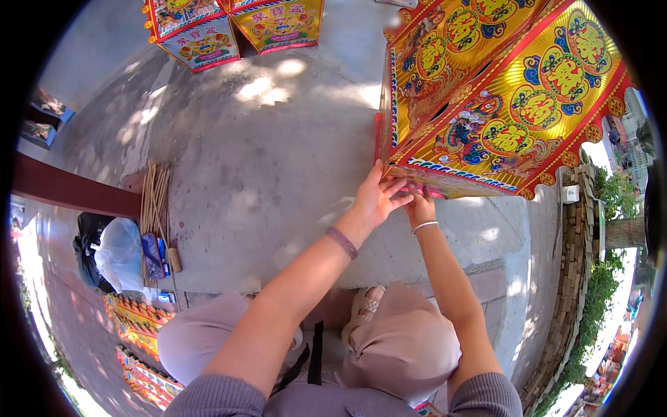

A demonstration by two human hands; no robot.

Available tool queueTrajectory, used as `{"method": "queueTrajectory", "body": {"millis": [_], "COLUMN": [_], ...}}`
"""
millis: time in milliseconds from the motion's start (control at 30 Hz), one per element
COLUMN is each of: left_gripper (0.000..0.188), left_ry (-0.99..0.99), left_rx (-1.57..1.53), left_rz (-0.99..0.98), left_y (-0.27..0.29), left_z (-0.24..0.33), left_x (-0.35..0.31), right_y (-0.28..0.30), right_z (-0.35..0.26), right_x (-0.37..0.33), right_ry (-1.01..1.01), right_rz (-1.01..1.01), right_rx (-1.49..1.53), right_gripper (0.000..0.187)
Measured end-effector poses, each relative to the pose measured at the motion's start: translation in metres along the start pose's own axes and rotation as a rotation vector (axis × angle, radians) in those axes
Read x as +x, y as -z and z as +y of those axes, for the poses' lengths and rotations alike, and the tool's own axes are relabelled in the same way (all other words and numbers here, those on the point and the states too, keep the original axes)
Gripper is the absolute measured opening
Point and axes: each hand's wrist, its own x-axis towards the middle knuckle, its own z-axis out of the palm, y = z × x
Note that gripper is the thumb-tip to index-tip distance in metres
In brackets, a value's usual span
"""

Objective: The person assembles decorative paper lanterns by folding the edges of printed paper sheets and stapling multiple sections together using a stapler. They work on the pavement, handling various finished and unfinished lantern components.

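Observation:
A large yellow and red printed paper box [479, 118], with round gold motifs and scalloped red edges, stands at the upper right. My left hand [376, 198] is at its near lower corner, palm turned up, fingers apart and thumb against the corner. Close beside it, my right hand [420, 207] has its bent fingers closed on the pinkish bottom edge of the box. The undersides of the fingertips are partly hidden by the box. A purple bangle [342, 243] is on my left wrist, a pale one [425, 226] on my right.
More printed paper boxes [278, 26] stand at the far left. A bundle of thin sticks [154, 198] leans by a dark red beam [76, 184], near white and black plastic bags [119, 254]. Folded printed sheets [139, 323] lie at lower left; a brick planter edge [566, 306] curves along the right.

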Motion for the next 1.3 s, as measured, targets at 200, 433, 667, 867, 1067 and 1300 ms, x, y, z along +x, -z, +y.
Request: {"method": "queueTrajectory", "body": {"millis": [200,433,667,867,1067,1300], "left_gripper": [0.059,0.088,0.102,0.106,0.105,0.096], "left_ry": [0.006,-0.016,0.143,0.141,0.046,-0.194], "left_rx": [0.306,2.259,2.570,2.598,2.575,2.521], "left_rz": [0.055,0.184,0.111,0.112,0.118,0.131], "left_y": [0.036,0.084,0.106,0.106,0.111,0.130], "left_z": [0.035,0.094,0.091,0.086,0.088,0.093], "left_x": [-0.008,-0.039,-0.044,-0.038,-0.042,-0.055], "right_y": [-0.001,0.000,-0.009,0.011,-0.011,-0.113], "right_z": [-0.019,-0.057,-0.081,-0.090,-0.063,-0.132], "right_x": [0.089,0.170,0.255,0.292,0.241,-0.015], "right_ry": [0.056,0.123,0.128,0.158,0.084,0.422], "right_rz": [0.064,0.095,0.122,0.206,0.244,-0.398], "right_rx": [-0.009,-0.161,-0.430,-0.512,-0.375,-0.612], "right_gripper": [0.044,0.045,0.039,0.048,0.050,0.035]}}
